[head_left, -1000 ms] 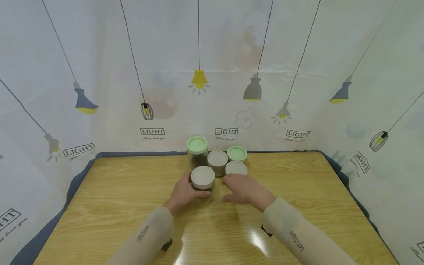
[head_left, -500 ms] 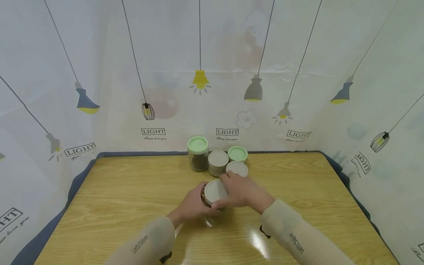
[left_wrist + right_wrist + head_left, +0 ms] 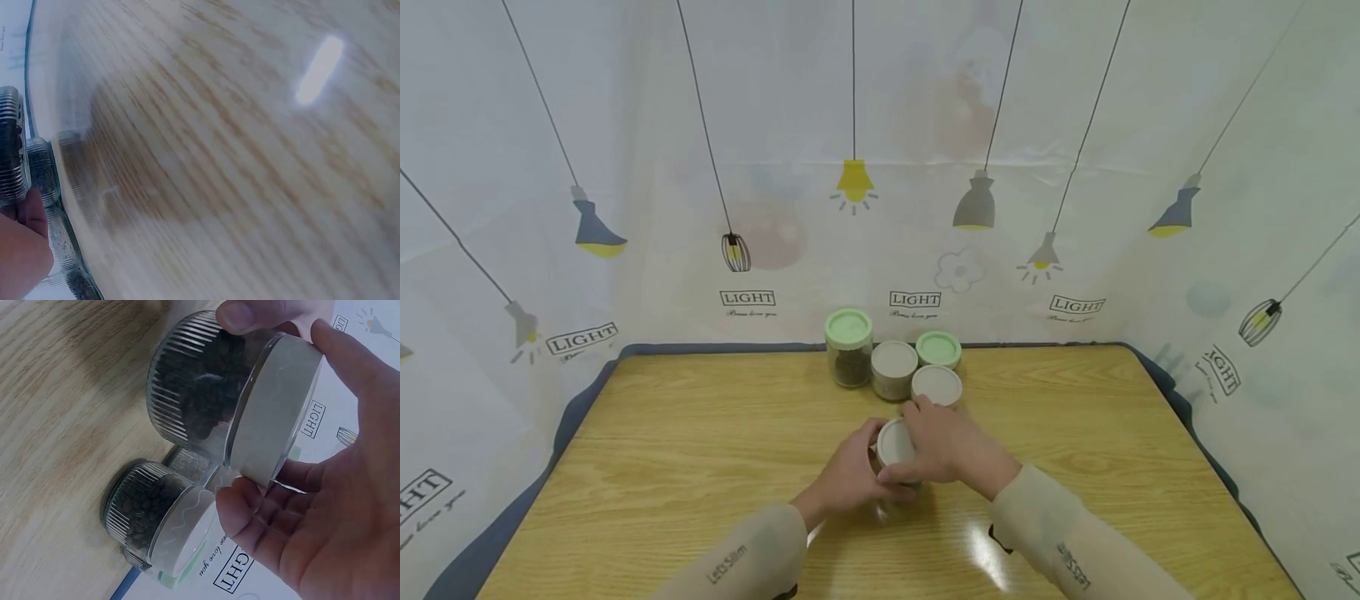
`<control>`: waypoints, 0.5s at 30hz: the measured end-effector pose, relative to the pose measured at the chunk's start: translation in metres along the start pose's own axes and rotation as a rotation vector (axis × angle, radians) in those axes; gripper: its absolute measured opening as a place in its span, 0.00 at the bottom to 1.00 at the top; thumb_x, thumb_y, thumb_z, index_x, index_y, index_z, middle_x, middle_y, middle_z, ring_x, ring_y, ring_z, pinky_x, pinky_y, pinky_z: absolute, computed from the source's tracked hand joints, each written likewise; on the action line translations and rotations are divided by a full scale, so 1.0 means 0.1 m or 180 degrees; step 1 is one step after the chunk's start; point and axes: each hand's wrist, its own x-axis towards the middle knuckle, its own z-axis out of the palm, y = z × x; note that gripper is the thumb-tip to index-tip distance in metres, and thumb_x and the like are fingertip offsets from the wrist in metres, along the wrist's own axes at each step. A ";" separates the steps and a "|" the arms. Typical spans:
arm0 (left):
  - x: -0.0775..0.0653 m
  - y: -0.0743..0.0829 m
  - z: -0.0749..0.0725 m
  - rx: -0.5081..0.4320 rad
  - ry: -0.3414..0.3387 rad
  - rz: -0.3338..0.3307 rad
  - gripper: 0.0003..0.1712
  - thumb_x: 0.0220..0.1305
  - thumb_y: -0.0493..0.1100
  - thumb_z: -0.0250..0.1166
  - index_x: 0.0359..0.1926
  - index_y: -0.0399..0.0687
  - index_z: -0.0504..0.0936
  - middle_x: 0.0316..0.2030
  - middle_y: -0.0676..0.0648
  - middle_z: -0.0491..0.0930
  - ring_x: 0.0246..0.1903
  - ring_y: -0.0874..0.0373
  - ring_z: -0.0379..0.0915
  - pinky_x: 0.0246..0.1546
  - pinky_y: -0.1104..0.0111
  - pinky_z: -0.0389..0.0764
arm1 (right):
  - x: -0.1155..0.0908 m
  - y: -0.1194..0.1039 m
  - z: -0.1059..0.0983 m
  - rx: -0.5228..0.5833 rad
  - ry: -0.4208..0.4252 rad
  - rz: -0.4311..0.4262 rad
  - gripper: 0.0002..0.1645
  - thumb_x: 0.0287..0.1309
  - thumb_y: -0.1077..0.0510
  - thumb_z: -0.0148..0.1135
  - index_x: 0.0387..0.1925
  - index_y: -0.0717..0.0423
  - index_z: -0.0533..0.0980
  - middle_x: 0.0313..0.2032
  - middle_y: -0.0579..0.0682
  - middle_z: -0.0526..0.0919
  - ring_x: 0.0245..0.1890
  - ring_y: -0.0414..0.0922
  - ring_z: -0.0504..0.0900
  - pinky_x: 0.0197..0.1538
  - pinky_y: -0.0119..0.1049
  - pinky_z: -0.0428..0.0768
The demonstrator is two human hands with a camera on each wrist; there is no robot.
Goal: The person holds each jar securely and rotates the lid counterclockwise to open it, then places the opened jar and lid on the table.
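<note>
Between my two hands is a ribbed glass jar with a pale lid and dark, bean-like pieces inside. My left hand grips the glass body from the left, with the thumb across the front. From the right, my right hand holds the lid by its rim, thumb on one side and fingers on the other. The right wrist view shows the jar raised off the wooden table. At the left border of the left wrist view, only part of the left hand appears.
Behind the hands stands a cluster of jars: a tall green-lidded jar, a pale-lidded jar, a short green-lidded jar and another pale-lidded jar. A printed cloth wall borders the wooden table.
The left hand has brought the jar away from the cluster, nearer to me and rightward. The right hand, apart from it at first, has come onto its lid.
</note>
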 end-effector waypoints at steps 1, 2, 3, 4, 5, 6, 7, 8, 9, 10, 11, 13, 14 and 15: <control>0.00 0.01 0.00 0.0011 0.0020 0.0006 0.50 0.42 0.52 0.81 0.65 0.55 0.65 0.58 0.53 0.74 0.55 0.58 0.73 0.56 0.63 0.76 | 0.00 0.00 0.00 -0.0016 0.0026 0.0006 0.51 0.40 0.19 0.62 0.51 0.55 0.70 0.43 0.53 0.76 0.36 0.47 0.78 0.41 0.46 0.77; -0.01 0.01 0.00 0.0013 0.0031 0.0005 0.50 0.42 0.52 0.81 0.65 0.55 0.65 0.58 0.53 0.74 0.55 0.58 0.73 0.56 0.62 0.76 | 0.00 -0.01 0.00 -0.0037 0.0051 0.0008 0.51 0.41 0.19 0.62 0.51 0.55 0.71 0.42 0.53 0.76 0.35 0.47 0.78 0.39 0.46 0.77; -0.01 0.01 0.00 0.0010 0.0037 0.0015 0.50 0.42 0.52 0.81 0.65 0.55 0.65 0.58 0.52 0.74 0.55 0.57 0.73 0.56 0.62 0.76 | -0.01 -0.01 0.00 -0.0059 0.0076 0.0012 0.50 0.41 0.19 0.62 0.50 0.55 0.71 0.41 0.53 0.76 0.35 0.47 0.78 0.39 0.45 0.77; -0.01 0.02 0.01 0.0026 0.0047 0.0018 0.50 0.42 0.53 0.81 0.65 0.54 0.64 0.58 0.52 0.74 0.55 0.57 0.73 0.56 0.61 0.76 | -0.01 -0.01 0.01 -0.0070 0.0099 0.0013 0.50 0.41 0.20 0.63 0.50 0.55 0.71 0.41 0.53 0.76 0.35 0.47 0.78 0.38 0.45 0.77; -0.01 0.02 0.01 0.0036 0.0052 0.0012 0.50 0.42 0.53 0.81 0.65 0.55 0.64 0.58 0.52 0.74 0.55 0.57 0.74 0.56 0.61 0.76 | -0.01 -0.01 0.01 -0.0065 0.0118 0.0015 0.49 0.41 0.20 0.63 0.49 0.55 0.71 0.40 0.53 0.76 0.35 0.47 0.78 0.38 0.45 0.77; -0.01 0.02 0.01 0.0040 0.0051 -0.0001 0.50 0.42 0.53 0.81 0.65 0.55 0.64 0.59 0.52 0.74 0.55 0.57 0.74 0.56 0.61 0.76 | -0.02 -0.01 0.01 -0.0063 0.0139 0.0016 0.49 0.41 0.21 0.64 0.49 0.55 0.71 0.40 0.53 0.76 0.35 0.47 0.78 0.37 0.45 0.77; -0.01 0.02 0.01 0.0036 0.0045 -0.0013 0.51 0.42 0.53 0.81 0.65 0.55 0.64 0.59 0.51 0.74 0.55 0.57 0.74 0.56 0.61 0.76 | -0.02 -0.02 0.01 -0.0046 0.0151 0.0017 0.48 0.41 0.22 0.65 0.49 0.56 0.71 0.40 0.53 0.76 0.35 0.47 0.78 0.36 0.44 0.78; 0.00 0.02 0.02 0.0030 0.0040 -0.0022 0.51 0.41 0.53 0.81 0.65 0.54 0.64 0.59 0.51 0.74 0.55 0.57 0.74 0.56 0.60 0.76 | -0.02 -0.01 0.01 -0.0050 0.0159 0.0013 0.48 0.41 0.22 0.65 0.50 0.56 0.71 0.41 0.53 0.77 0.35 0.47 0.78 0.36 0.44 0.78; 0.00 0.02 0.03 0.0023 0.0034 -0.0033 0.51 0.41 0.53 0.81 0.65 0.54 0.64 0.59 0.50 0.75 0.55 0.57 0.74 0.57 0.60 0.76 | -0.03 -0.02 0.01 -0.0049 0.0166 0.0009 0.48 0.41 0.23 0.65 0.50 0.56 0.72 0.41 0.54 0.77 0.35 0.48 0.78 0.36 0.43 0.78; 0.00 0.02 0.03 0.0014 0.0027 -0.0058 0.51 0.41 0.53 0.81 0.65 0.54 0.64 0.59 0.51 0.75 0.55 0.57 0.74 0.57 0.60 0.76 | -0.03 -0.01 0.01 -0.0052 0.0168 0.0000 0.48 0.42 0.23 0.65 0.51 0.56 0.72 0.41 0.54 0.77 0.35 0.48 0.78 0.35 0.43 0.79; 0.00 0.02 0.04 0.0004 0.0015 -0.0085 0.51 0.41 0.54 0.81 0.65 0.54 0.64 0.59 0.51 0.75 0.56 0.57 0.74 0.58 0.60 0.75 | -0.04 -0.01 0.01 -0.0056 0.0170 -0.0006 0.48 0.42 0.24 0.65 0.51 0.57 0.72 0.41 0.54 0.77 0.35 0.48 0.78 0.35 0.43 0.79; 0.01 0.01 0.05 -0.0003 0.0002 -0.0092 0.51 0.40 0.54 0.81 0.65 0.54 0.66 0.58 0.51 0.76 0.56 0.57 0.74 0.58 0.60 0.75 | -0.05 -0.01 0.01 -0.0064 0.0178 -0.0024 0.47 0.43 0.25 0.65 0.51 0.57 0.72 0.42 0.54 0.78 0.36 0.48 0.79 0.36 0.43 0.80; 0.01 0.01 0.05 0.0002 -0.0002 -0.0082 0.50 0.41 0.54 0.81 0.65 0.54 0.67 0.58 0.52 0.77 0.56 0.57 0.74 0.59 0.59 0.75 | -0.05 -0.01 0.01 -0.0069 0.0184 -0.0031 0.47 0.44 0.25 0.65 0.51 0.58 0.72 0.42 0.55 0.78 0.36 0.48 0.79 0.37 0.43 0.80; 0.01 0.00 0.06 0.0005 -0.0009 -0.0074 0.49 0.41 0.54 0.81 0.65 0.55 0.69 0.57 0.52 0.77 0.56 0.58 0.74 0.59 0.59 0.75 | -0.06 -0.01 0.02 -0.0068 0.0190 -0.0036 0.46 0.44 0.26 0.65 0.50 0.58 0.72 0.42 0.55 0.78 0.36 0.48 0.79 0.37 0.44 0.80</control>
